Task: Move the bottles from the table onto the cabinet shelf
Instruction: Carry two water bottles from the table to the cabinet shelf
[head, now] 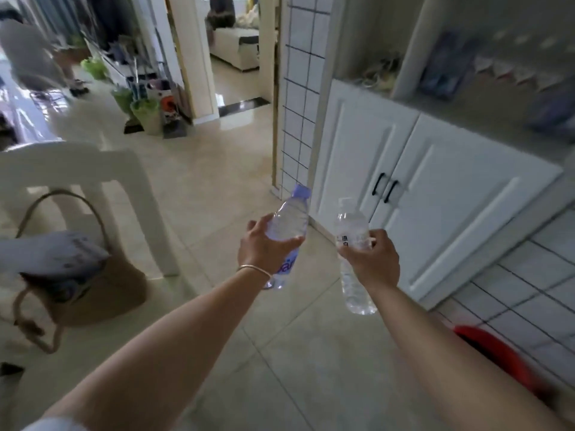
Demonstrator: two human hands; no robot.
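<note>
My left hand [264, 247] grips a clear water bottle with a purple cap [291, 217] around its middle, tilted with the cap pointing up and right. My right hand [371, 259] holds a second clear bottle with a white cap [351, 225], nearly upright. Both bottles hang over the tiled floor in front of the white cabinet [435, 194]. The cabinet shelf [485, 119] runs above the closed doors at the upper right, with blurred items standing on it.
A white chair [102, 181] stands at the left with a woven bag [77, 293] leaning on it. A red basin [497, 353] sits low on the right by the tiled wall. Potted plants [143, 110] and a doorway lie ahead. A person stands at the far left.
</note>
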